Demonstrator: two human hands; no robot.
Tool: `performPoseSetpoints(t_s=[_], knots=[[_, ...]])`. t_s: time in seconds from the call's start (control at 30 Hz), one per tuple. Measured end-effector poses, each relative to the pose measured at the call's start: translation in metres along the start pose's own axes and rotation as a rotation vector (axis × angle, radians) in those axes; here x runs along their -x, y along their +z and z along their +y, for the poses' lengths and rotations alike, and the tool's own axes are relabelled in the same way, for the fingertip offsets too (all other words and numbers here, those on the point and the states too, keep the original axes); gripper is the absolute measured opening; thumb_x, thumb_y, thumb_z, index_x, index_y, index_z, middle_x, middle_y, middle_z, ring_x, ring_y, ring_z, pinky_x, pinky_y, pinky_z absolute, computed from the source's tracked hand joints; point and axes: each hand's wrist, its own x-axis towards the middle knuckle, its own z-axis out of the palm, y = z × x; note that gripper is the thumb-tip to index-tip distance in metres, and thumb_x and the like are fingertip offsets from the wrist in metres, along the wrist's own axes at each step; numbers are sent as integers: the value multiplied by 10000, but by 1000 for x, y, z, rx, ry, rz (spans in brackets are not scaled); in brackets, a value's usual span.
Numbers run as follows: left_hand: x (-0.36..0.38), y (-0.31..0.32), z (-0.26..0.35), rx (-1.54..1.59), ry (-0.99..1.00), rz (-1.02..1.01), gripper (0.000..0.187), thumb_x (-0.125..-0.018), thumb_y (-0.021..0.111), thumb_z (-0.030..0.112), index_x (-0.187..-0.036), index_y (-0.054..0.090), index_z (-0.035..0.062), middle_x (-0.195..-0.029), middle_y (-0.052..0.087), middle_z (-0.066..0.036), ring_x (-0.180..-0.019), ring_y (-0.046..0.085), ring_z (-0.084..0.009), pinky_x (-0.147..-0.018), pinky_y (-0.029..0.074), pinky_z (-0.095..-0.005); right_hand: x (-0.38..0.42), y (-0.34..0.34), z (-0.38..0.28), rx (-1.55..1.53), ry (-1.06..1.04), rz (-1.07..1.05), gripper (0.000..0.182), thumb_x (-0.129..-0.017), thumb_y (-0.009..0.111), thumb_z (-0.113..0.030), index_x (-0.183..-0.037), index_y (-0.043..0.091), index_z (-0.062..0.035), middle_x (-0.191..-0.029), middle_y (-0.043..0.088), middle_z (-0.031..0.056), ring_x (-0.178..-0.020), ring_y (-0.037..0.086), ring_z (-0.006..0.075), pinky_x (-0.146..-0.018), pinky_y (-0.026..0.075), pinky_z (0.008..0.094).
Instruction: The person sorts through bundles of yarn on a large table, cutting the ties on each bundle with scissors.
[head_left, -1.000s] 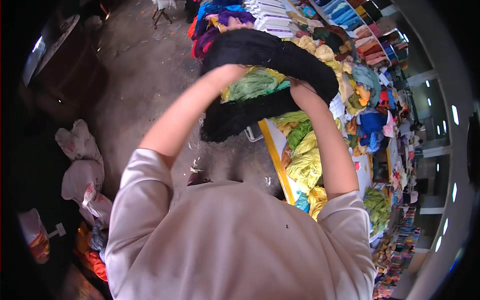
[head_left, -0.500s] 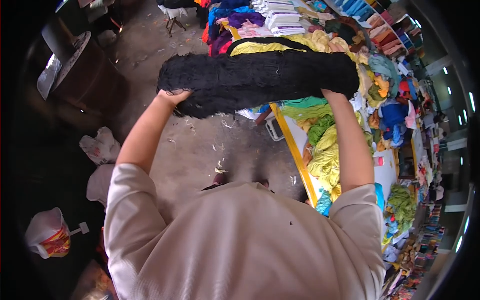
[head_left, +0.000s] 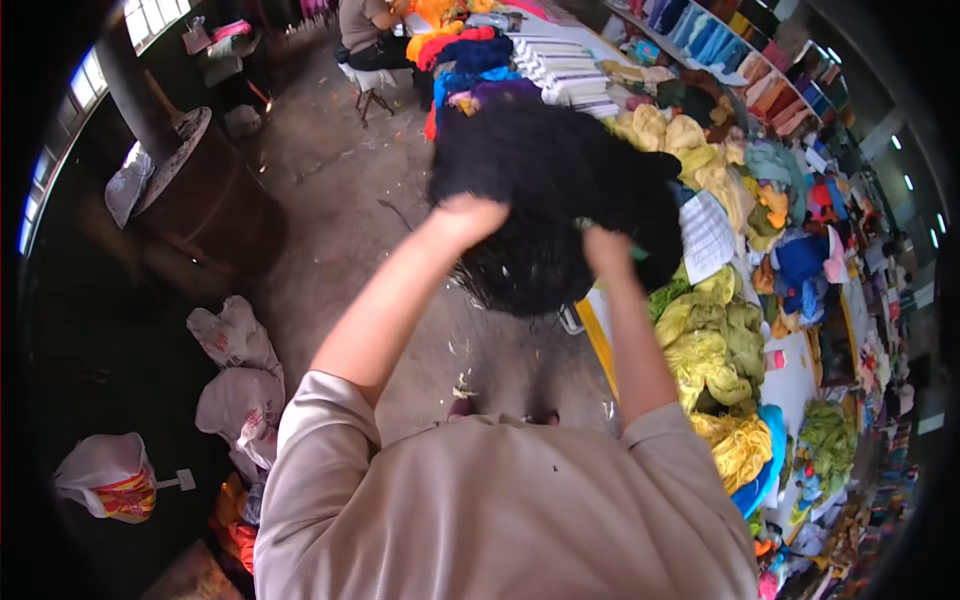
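Observation:
A large bundle of black yarn [head_left: 550, 170] hangs in front of me, blurred by motion and bunched into a rounded mass. My left hand [head_left: 472, 218] is closed on its lower left part, with the fingers partly sunk in the strands. My right hand [head_left: 606, 250] grips the bundle further right, near its lower middle. A small green bit shows beside the right hand. The bundle hides part of the table's near corner and some of the coloured yarn behind it.
The table [head_left: 598, 335] on the right carries yellow-green yarn [head_left: 705, 345] and a white paper [head_left: 706, 237]. White stacks [head_left: 565, 72] lie further back. A seated person [head_left: 372, 35] is at the far end. A rusty drum [head_left: 215, 200] and plastic bags [head_left: 235, 335] stand left.
The black bundle went from stretched out wide to bunched together. My hands moved closer to each other and lower, the left one rightward. The view now takes in more of the far room.

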Motion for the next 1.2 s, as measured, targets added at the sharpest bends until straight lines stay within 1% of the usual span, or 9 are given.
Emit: performPoseSetpoints(t_s=[0.1, 0.23, 0.3, 0.6, 0.7, 0.77, 0.83, 0.93, 1.2], knots=[[22, 7, 5, 138, 78, 71, 569, -932, 557, 253, -1440, 438, 26, -1568, 314, -228, -1472, 242, -412, -1209, 175, -522, -1, 30, -67, -1097, 379, 6, 552, -915, 574, -355, -1411, 524, -120, -1485, 445, 201, -1405, 368, 340, -1200, 243, 445], [79, 4, -97, 302, -420, -679, 565, -983, 482, 331, -1478, 407, 69, -1583, 253, -271, -1446, 240, -495, -1184, 226, -528, -13, -32, 14, -704, 185, 5, 590, -890, 657, -213, -1413, 473, -11, -1478, 453, 189, -1315, 483, 300, -1077, 397, 364], [142, 32, -120, -276, -217, -80, 657, -973, 496, 390, -1536, 332, 93, -1617, 143, -278, -1452, 216, -502, -1198, 191, -506, 3, -12, 38, -347, 87, 94, 599, -930, 622, -270, -1469, 440, -82, -1568, 329, 170, -1352, 437, 342, -1113, 373, 406], [94, -4, -78, -331, -89, -443, 592, -982, 495, 336, -1511, 380, 96, -1613, 295, -103, -1501, 203, -318, -1240, 99, -442, 20, 9, 81, -1063, 201, -34, 628, -958, 595, -165, -1510, 316, -56, -1366, 553, 117, -1234, 543, 231, -1067, 427, 360], [51, -26, -24, 219, -225, 70, 584, -925, 581, 259, -1450, 445, 44, -1511, 442, -148, -1422, 359, -333, -1209, 225, -422, 10, -45, 70, -2146, 1032, -226, 486, -1060, 384, -299, -1478, 410, -52, -1471, 486, 127, -1299, 521, 270, -1103, 412, 403], [33, -45, 3, 41, -136, -211, 610, -914, 595, 218, -1457, 408, 12, -1428, 514, -174, -1348, 449, -345, -1176, 289, -410, 45, -2, 16, -598, 263, -207, 645, -1018, 414, -477, -1525, 361, -82, -1569, 341, 176, -1465, 280, 352, -1216, 192, 481], [48, -14, 12, 114, -96, -108, 592, -929, 574, 224, -1464, 411, 29, -1428, 503, -187, -1334, 462, -344, -1167, 298, -397, 53, 11, -62, -355, -5, 61, 699, -966, 517, -431, -1539, 329, -76, -1579, 314, 191, -1471, 252, 376, -1222, 144, 478], [86, 23, 2, 19, -126, -183, 660, -945, 554, 347, -1493, 372, 28, -1605, 203, -246, -1493, 151, -426, -1216, 168, -453, 18, -2, -71, -1484, 403, -35, 667, -979, 563, -312, -1537, 311, -48, -1561, 338, 193, -1432, 343, 306, -1192, 246, 409], [125, 57, 6, -339, -17, -184, 728, -959, 521, 437, -1542, 300, 61, -1624, 150, -251, -1500, 124, -451, -1206, 192, -492, 18, -65, -18, -932, 49, 101, 735, -889, 661, -303, -1506, 371, -30, -1536, 386, 183, -1456, 302, 357, -1152, 298, 445]])
